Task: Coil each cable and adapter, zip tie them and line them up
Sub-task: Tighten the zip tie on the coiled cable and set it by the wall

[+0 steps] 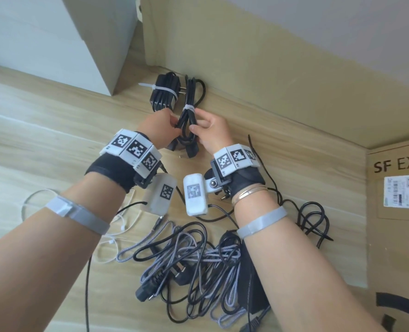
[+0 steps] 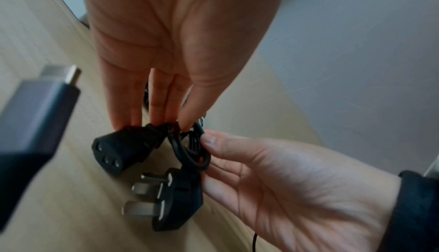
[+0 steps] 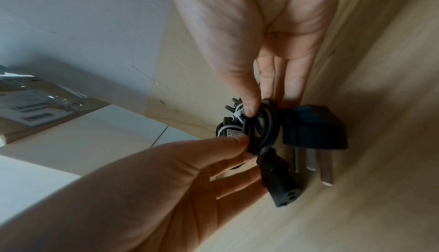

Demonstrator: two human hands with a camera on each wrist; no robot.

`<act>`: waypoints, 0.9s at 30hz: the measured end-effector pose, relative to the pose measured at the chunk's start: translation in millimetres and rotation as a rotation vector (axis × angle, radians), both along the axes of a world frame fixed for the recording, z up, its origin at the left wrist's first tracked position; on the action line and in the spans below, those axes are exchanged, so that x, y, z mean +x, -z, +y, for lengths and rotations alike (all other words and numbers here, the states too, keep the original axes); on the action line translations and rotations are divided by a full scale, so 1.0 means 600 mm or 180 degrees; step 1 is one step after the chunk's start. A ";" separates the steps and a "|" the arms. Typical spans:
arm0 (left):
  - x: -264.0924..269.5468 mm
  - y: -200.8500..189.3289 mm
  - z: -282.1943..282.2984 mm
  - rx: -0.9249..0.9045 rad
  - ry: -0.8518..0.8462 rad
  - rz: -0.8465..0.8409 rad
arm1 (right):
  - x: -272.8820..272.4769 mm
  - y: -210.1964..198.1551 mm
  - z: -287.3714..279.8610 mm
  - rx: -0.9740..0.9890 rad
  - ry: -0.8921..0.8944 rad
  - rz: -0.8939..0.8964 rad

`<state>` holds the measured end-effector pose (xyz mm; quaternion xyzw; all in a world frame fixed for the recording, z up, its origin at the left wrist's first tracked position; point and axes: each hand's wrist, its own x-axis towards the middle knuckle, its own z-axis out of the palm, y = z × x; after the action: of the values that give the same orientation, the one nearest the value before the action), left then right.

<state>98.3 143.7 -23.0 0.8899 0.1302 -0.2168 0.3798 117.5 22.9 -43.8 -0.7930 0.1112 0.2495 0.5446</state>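
While the coiled power cable [image 1: 186, 123] lies on the worktop [image 1: 55, 130] with its long axis running away from the person, its white zip tie [image 1: 189, 108] sits toward the far end and both plugs point back at the wrists. Left hand [image 1: 161, 127] and right hand [image 1: 210, 130] each pinch the coil from opposite sides. Just beyond lies a tied adapter bundle [image 1: 164, 94]; loose cables [image 1: 194, 255] lie nearer the person.
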 end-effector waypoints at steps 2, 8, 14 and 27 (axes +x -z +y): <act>0.000 -0.003 0.000 -0.0015 0.0051 -0.0001 | -0.002 0.001 0.000 -0.0088 0.0036 -0.0034; -0.001 -0.012 -0.001 -0.0039 0.0101 -0.0003 | -0.011 -0.016 0.001 -0.0221 -0.0008 -0.0008; -0.009 -0.011 0.003 -0.0059 0.0019 0.0169 | -0.018 -0.033 -0.009 -0.0413 -0.0159 0.0065; -0.035 -0.037 -0.019 0.0246 0.0183 -0.0063 | -0.063 -0.074 -0.046 -0.0678 -0.0178 -0.0075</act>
<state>77.2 132.5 -0.5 0.9093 0.1091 -0.2136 0.3400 79.5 -4.7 0.9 -0.8520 0.1085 0.2420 0.4513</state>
